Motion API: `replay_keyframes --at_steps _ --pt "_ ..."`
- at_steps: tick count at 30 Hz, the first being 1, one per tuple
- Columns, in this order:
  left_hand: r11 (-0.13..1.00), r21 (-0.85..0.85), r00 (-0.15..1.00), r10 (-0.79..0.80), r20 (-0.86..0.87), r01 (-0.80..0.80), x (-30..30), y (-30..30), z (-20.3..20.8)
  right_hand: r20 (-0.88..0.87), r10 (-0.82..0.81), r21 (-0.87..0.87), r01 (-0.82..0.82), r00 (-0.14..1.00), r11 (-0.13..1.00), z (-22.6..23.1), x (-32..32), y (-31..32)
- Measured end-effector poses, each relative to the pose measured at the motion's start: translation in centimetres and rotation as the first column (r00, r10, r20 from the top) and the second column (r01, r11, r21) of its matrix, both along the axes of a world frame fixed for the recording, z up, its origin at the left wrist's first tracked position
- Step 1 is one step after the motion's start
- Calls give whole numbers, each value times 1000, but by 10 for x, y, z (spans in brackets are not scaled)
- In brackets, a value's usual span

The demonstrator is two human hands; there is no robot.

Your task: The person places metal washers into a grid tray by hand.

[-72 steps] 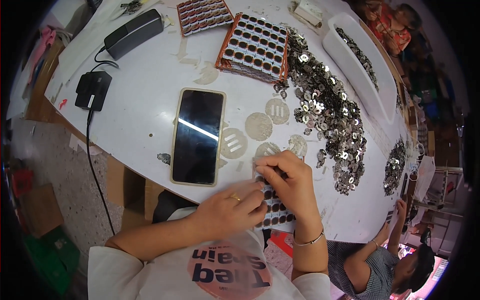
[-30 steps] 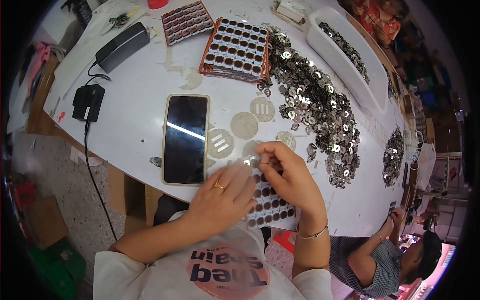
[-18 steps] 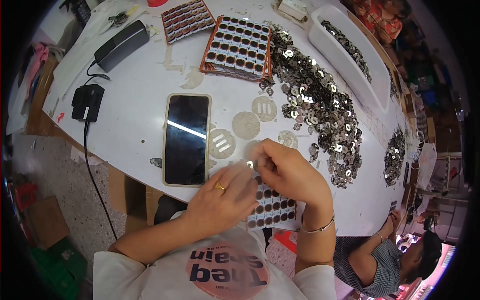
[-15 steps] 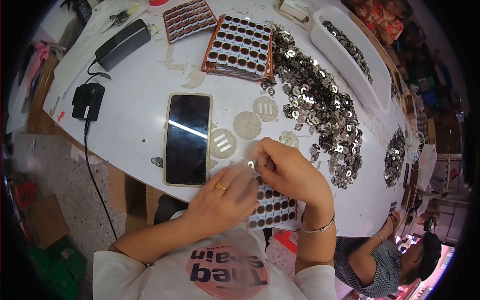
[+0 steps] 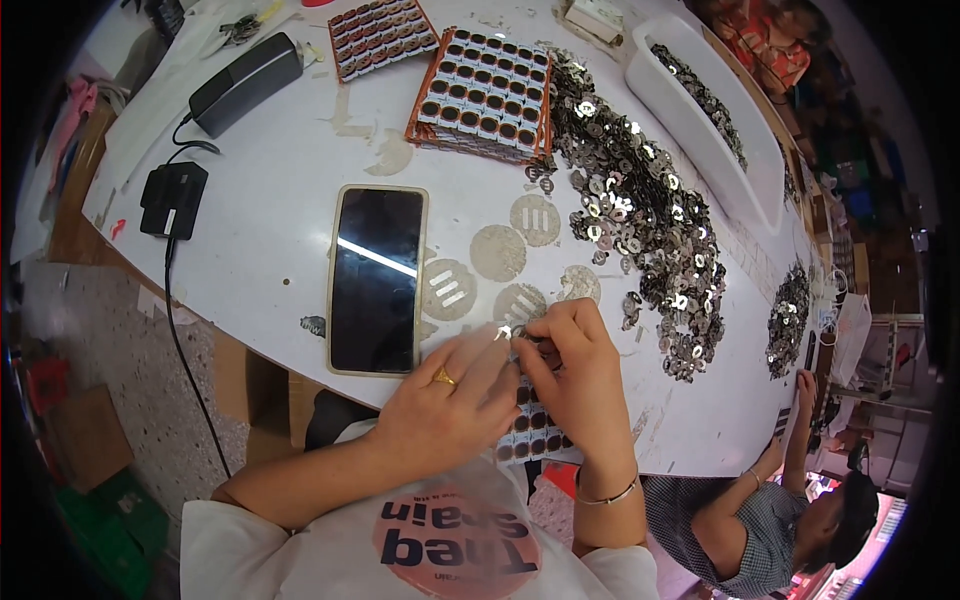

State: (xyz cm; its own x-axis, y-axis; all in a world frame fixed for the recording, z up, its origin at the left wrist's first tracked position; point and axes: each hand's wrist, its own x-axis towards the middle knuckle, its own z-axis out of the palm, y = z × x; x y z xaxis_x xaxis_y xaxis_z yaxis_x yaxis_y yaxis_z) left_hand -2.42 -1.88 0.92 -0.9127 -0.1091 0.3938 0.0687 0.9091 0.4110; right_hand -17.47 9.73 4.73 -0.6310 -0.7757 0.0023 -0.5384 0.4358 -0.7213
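Observation:
My left hand [image 5: 455, 390], with a gold ring, is closed in a pinch, and a small shiny metal piece [image 5: 505, 331] shows at its fingertips. Close against it, my right hand [image 5: 574, 372] has thumb and forefinger pinched together; what lies between them is too small and blurred to make out. Under both hands, at the table's near edge, lies a sheet of dark round pieces on pale squares [image 5: 530, 436], partly covered. A phone [image 5: 376, 280] in a pale case lies left of my hands. A long heap of small metal pieces [image 5: 650, 220] spreads to the right.
At the back stand a thick stack of similar sheets [image 5: 482, 95] and a single sheet [image 5: 382, 38]. A white bin [image 5: 715, 150] of metal pieces stands far right, near a smaller pile [image 5: 789, 320]. A black device [image 5: 245, 85] with a cable sits left. Another person [image 5: 740, 530] works at right.
My right hand has shifted a little downward and left, its fingers still meeting my left fingertips. My left hand barely moves. The person at right now stretches an arm further along the table edge.

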Motion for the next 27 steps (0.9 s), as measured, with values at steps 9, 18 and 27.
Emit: replay_keyframes --at_steps 9,18,27 --pt "1000 -15 1000 -12 -6 12 -2 0 0 -37 171 -9 -172 985 985 9 -29 4" --pt "998 -15 998 -65 8 65 -2 -1 1 -654 14 64 37 756 997 -13 -75 5" --pt "998 0 998 -60 7 60 0 -1 -1 305 -22 -68 45 952 997 11 -43 28"
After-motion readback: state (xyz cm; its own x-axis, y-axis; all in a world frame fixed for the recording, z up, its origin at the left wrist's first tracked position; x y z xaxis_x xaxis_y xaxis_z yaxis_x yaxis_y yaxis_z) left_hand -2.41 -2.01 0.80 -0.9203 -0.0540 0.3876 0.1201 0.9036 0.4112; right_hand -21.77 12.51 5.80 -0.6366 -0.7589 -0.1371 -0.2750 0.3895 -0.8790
